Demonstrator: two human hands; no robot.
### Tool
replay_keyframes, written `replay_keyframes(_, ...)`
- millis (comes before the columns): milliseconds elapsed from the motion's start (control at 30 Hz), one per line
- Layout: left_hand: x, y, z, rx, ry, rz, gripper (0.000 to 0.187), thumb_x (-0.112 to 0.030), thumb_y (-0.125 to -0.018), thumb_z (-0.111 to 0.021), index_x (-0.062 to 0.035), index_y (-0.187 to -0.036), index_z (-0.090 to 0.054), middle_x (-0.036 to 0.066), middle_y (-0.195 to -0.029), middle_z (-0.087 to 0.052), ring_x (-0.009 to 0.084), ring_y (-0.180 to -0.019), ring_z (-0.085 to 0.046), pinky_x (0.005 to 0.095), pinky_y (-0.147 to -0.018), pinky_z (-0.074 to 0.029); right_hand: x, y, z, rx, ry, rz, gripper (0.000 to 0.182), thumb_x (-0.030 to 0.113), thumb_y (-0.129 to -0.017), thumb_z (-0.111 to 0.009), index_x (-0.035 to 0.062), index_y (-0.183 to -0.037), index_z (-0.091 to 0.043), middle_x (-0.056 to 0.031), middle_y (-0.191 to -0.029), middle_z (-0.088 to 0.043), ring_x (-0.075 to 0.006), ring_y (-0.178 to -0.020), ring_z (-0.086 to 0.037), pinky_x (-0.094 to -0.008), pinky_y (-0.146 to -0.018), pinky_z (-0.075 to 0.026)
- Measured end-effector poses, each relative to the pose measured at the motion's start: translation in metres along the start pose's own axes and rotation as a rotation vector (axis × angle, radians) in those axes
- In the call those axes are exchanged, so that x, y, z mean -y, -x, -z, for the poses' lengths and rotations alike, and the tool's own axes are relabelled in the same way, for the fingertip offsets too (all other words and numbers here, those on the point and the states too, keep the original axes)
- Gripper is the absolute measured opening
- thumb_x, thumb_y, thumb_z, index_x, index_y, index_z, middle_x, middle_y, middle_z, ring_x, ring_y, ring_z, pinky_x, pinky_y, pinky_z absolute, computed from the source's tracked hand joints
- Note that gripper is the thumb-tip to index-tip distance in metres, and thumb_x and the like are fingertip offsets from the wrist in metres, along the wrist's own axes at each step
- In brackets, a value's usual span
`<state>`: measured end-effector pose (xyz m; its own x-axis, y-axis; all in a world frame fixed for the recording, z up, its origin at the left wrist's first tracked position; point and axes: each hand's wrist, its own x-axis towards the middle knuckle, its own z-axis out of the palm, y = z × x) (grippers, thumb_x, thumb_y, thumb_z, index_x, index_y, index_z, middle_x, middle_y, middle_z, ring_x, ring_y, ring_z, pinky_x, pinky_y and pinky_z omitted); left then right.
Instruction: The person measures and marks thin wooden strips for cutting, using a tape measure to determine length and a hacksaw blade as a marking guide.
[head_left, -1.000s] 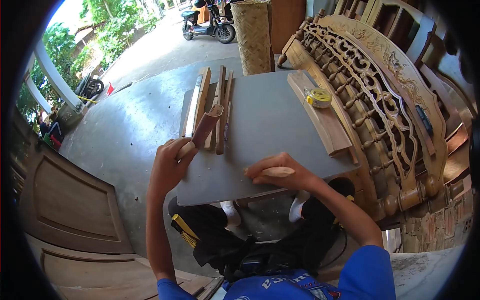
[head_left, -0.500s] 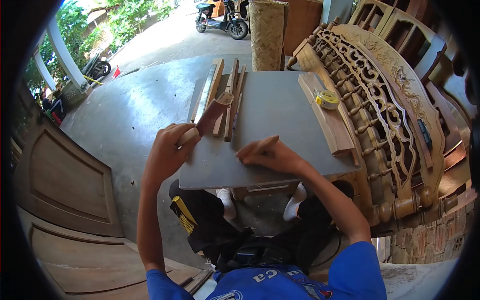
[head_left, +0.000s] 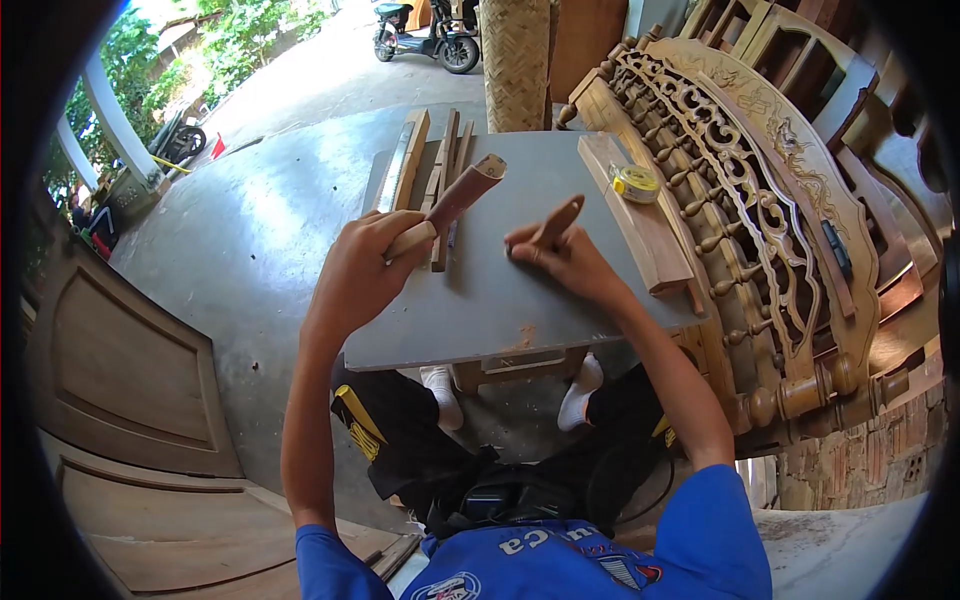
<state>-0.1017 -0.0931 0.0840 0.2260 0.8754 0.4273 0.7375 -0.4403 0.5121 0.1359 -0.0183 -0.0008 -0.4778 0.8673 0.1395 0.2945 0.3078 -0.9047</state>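
My left hand (head_left: pixel 375 262) is closed round a small wooden piece and a sandpaper-wrapped block (head_left: pixel 464 192), which sticks out toward the upper right over the grey board (head_left: pixel 530 300). My right hand (head_left: pixel 565 258) pinches a brush-like wooden tool (head_left: pixel 556 220); its handle points up and its lower end is hidden by my fingers. Beyond my left hand lie a metal-faced wooden strip (head_left: pixel 404 165) and narrow wooden strips (head_left: pixel 447 165). A patch of reddish-brown dust (head_left: pixel 525 335) lies near the board's front edge.
A yellow tape measure (head_left: pixel 635 184) rests on a thick wooden piece (head_left: pixel 640 235) at the board's right. Carved wooden panels (head_left: pixel 770 190) lean beyond it. Door panels (head_left: pixel 135 365) are at the left. A woven roll (head_left: pixel 515 75) and scooter (head_left: pixel 430 40) stand behind.
The block in my left hand has turned, its end now pointing further right. My right hand has moved up and right with the tool more upright. Brown dust now shows on the board.
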Motion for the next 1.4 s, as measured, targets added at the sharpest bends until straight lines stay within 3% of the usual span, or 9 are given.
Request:
replay_keyframes(167,0.007,-0.001,-0.004,0.007,0.014,0.012,0.019,-0.008,-0.076,-0.061,-0.0002,-0.093,-0.063,0.014,-0.077,-0.062,0.0260,-0.067,-0.057,0.0348,-0.065,-0.045,0.007,0.064,-0.027,0.060,-0.226,0.172,0.014,0.011,-0.081,-0.062,0.0011,-0.090,-0.064,-0.0077,-0.093,-0.065,-0.0121,-0.083,-0.060,-0.0269,-0.076,-0.048)
replay_keyframes(467,-0.007,-0.005,-0.012,0.067,0.006,-0.018,0.023,-0.010,-0.077,-0.063,0.0029,-0.095,-0.061,0.016,-0.078,-0.061,0.0239,-0.067,-0.057,0.0331,-0.064,-0.044,0.037,0.075,-0.029,0.096,-0.260,0.065,0.013,0.010,-0.081,-0.061,-0.0025,-0.078,-0.064,-0.0071,-0.099,-0.064,-0.0130,-0.085,-0.060,-0.0274,-0.077,-0.047)
replay_keyframes(567,-0.008,-0.002,-0.008,0.041,-0.008,-0.029,0.023,-0.010,-0.077,-0.063,0.0028,-0.095,-0.061,0.016,-0.077,-0.061,0.0239,-0.067,-0.057,0.0335,-0.064,-0.044,0.025,0.064,-0.036,-0.030,-0.317,0.154,0.020,0.012,-0.080,-0.063,0.0031,-0.098,-0.063,-0.0057,-0.097,-0.064,-0.0128,-0.091,-0.058,-0.0274,-0.083,-0.045)
replay_keyframes(767,-0.004,0.001,-0.002,0.044,-0.081,-0.029,0.022,-0.011,-0.077,-0.062,0.0025,-0.095,-0.061,0.017,-0.076,-0.060,0.0255,-0.067,-0.057,0.0338,-0.064,-0.044,0.036,0.065,-0.034,0.246,-0.208,0.171,0.014,0.011,-0.079,-0.063,-0.0020,-0.085,-0.064,-0.0075,-0.095,-0.066,-0.0141,-0.082,-0.061,-0.0261,-0.072,-0.048)
replay_keyframes(867,-0.005,-0.002,-0.005,0.041,-0.072,-0.049,0.024,-0.012,-0.077,-0.062,0.0021,-0.097,-0.060,0.017,-0.076,-0.061,0.0269,-0.067,-0.058,0.0340,-0.064,-0.044,0.023,0.061,-0.036,-0.025,-0.177,0.119,0.018,0.013,-0.079,-0.065,0.0012,-0.093,-0.065,-0.0053,-0.096,-0.065,-0.0135,-0.084,-0.061,-0.0278,-0.077,-0.048)
replay_keyframes(967,-0.003,-0.007,-0.017,0.059,-0.004,-0.071,0.027,-0.013,-0.077,-0.062,0.0010,-0.100,-0.059,0.016,-0.077,-0.062,0.0280,-0.068,-0.060,0.0350,-0.065,-0.045,0.030,0.078,-0.037,0.121,-0.086,0.171,0.017,0.013,-0.079,-0.065,0.0002,-0.090,-0.066,-0.0081,-0.095,-0.065,-0.0141,-0.080,-0.061,-0.0281,-0.077,-0.048)
replay_keyframes(1067,-0.010,-0.026,-0.036,0.101,-0.040,-0.051,0.027,-0.013,-0.076,-0.062,-0.0005,-0.101,-0.060,0.017,-0.077,-0.062,0.0283,-0.068,-0.061,0.0354,-0.066,-0.046,0.036,0.098,-0.040,0.128,-0.137,0.094,0.027,0.016,-0.078,-0.067,-0.0009,-0.099,-0.061,-0.0099,-0.088,-0.065,-0.0133,-0.078,-0.060,-0.0275,-0.077,-0.047)
replay_keyframes(1300,0.020,-0.105,-0.130,0.138,-0.370,-0.037,0.017,-0.015,-0.078,-0.057,-0.0063,-0.091,-0.063,0.017,-0.073,-0.062,0.0336,-0.070,-0.060,0.0410,-0.062,-0.048,0.033,0.129,-0.022,-0.304,-0.044,-0.113,0.066,0.029,-0.069,-0.075,-0.0048,-0.117,-0.044,-0.0064,-0.073,-0.058,-0.0113,-0.074,-0.058,-0.0255,-0.074,-0.045)
replay_keyframes(1400,0.016,-0.126,-0.158,0.038,-0.214,0.084,0.016,-0.016,-0.077,-0.057,-0.0056,-0.086,-0.064,0.020,-0.069,-0.060,0.0343,-0.070,-0.060,0.0412,-0.061,-0.048,0.023,0.137,-0.008,-0.350,-0.054,-0.158,0.070,0.029,-0.070,-0.075,-0.0064,-0.120,-0.041,-0.0067,-0.075,-0.057,-0.0110,-0.074,-0.058,-0.0249,-0.074,-0.045)
